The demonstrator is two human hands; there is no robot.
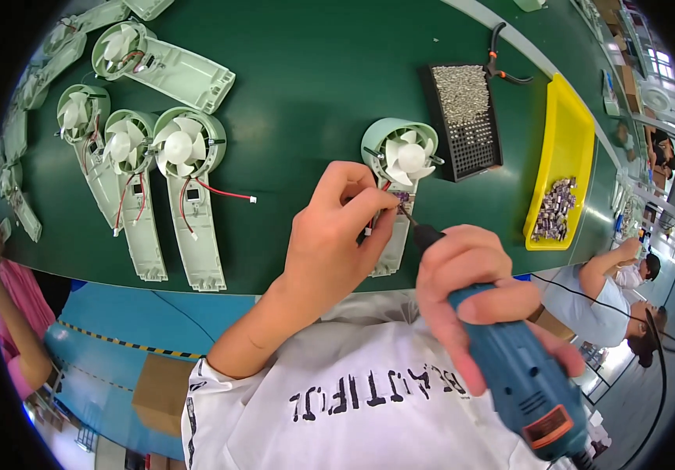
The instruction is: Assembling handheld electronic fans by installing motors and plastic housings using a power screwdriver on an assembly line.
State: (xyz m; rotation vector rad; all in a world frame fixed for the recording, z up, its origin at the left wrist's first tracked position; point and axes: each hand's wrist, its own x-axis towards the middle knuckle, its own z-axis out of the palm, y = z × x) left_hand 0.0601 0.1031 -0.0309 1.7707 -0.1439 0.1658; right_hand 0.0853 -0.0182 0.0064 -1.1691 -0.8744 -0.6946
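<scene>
My left hand [330, 223] is pinched at the fingertips on a small purple part [403, 197] at the upper handle of a pale green fan housing [388, 254]. Above my fingers sits its white fan blade [409, 158] inside the round ring. My right hand [471, 282] is wrapped around a blue electric screwdriver [521, 376], its black nose and thin bit pointing up and left. The bit's tip is at or very near the purple part; contact cannot be made out. My left fingers hide some of the handle and wiring.
Several similar fan housings [196, 235] lie at the left. A black tray [474, 160] of small metal screws stands right of the fan, with pliers [498, 66] beyond. A yellow bin [568, 141] holds small purple-and-silver parts [557, 210]. Other people sit at both sides.
</scene>
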